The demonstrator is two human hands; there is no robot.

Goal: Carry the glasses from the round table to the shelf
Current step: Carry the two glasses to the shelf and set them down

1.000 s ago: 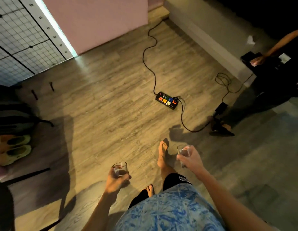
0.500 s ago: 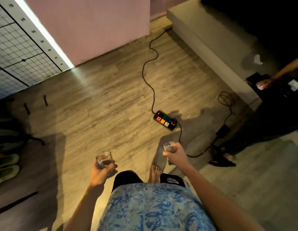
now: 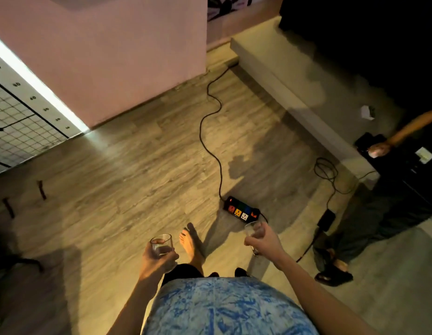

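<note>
The left hand (image 3: 156,258) was wrapped around a short glass (image 3: 162,245), and the right hand (image 3: 263,243) gripped a second glass (image 3: 252,232). Both glasses were held upright and apart in front of the body, probably to keep them from knocking together. A power strip (image 3: 241,212) and its cable (image 3: 207,131) lay on the floor (image 3: 113,189) just ahead. Neither table nor shelf was visible.

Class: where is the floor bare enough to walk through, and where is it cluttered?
Bare: the wooden floor between the pink wall and the black cable. Cluttered: right of the power strip, with coiled wires and another person's sandalled foot.
</note>
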